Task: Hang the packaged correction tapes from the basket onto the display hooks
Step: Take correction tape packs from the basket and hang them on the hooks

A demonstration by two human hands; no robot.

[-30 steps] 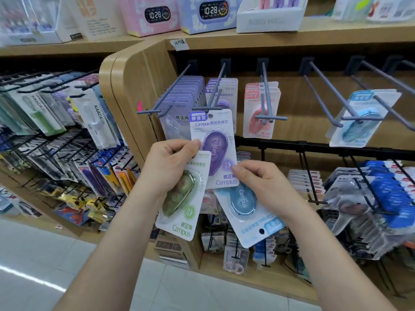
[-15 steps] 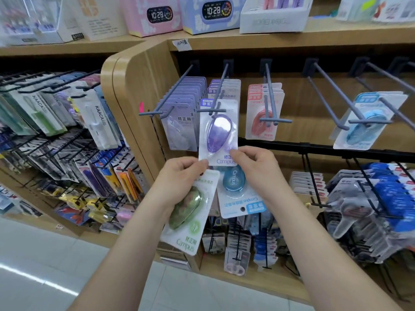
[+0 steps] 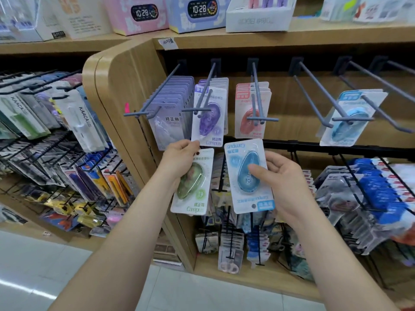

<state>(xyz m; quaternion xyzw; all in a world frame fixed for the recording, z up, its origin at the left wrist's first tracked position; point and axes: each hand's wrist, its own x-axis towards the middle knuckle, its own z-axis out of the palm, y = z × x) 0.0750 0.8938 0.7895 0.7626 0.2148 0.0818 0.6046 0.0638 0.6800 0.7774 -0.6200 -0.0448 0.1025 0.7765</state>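
Hanging from hook (image 3: 208,83) under top shelf (image 3: 292,37) edge: purple pack (image 3: 211,122). Left hand (image 3: 179,158) pinches green pack (image 3: 193,189) at top; right hand (image 3: 283,182) grips blue pack (image 3: 244,176), inverted, just beside green.

Before you: wooden shelf unit (image 3: 125,70), grey hooks (image 3: 261,119) hung with lilac packs (image 3: 170,122), purple pack (image 3: 211,122), red packs (image 3: 249,124), one blue pack (image 3: 347,129) (left to right). Clock boxes (image 3: 197,16) stand on top.

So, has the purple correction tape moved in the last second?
Yes. The purple correction tape rose onto the display hook left of the red packs.
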